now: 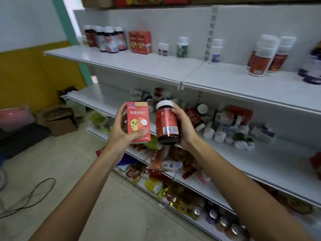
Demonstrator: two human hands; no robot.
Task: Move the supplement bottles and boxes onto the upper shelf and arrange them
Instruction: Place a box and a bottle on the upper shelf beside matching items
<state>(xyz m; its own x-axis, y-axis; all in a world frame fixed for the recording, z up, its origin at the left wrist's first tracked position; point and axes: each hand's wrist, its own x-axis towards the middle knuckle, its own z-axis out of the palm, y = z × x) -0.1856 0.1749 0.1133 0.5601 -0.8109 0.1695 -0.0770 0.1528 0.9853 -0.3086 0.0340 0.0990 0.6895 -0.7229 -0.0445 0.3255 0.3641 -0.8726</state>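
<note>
— What are the hands holding?
— The left hand (pixel 119 131) grips a red box with a cartoon chick (pixel 138 121), thumb across the lower front and fingers round the left edge. The right hand (pixel 184 126) is wrapped round a dark bottle with a red label and black cap (pixel 167 123). Both items are upright in the air, just beside each other. They are in front of the heap of bottles (pixel 225 124) on the middle shelf (pixel 278 162) and below the upper shelf (pixel 132 64).
— Where should they go?
— Like with like, I'd say. A similar red box (pixel 139 42) stands at the back of the upper shelf. Just left of it is a cluster of dark bottles (pixel 107 39) that look like the same sort.
— Both at once?
— Better not. The bottle belongs left of the box's spot, so the arms would cross. Place one at a time, with the box first beside its twin, printed face forward.
— Any risk?
— The cluster is tightly packed. Set the bottle at its front edge, base flat and label outward, and let go only once it stands.
</note>
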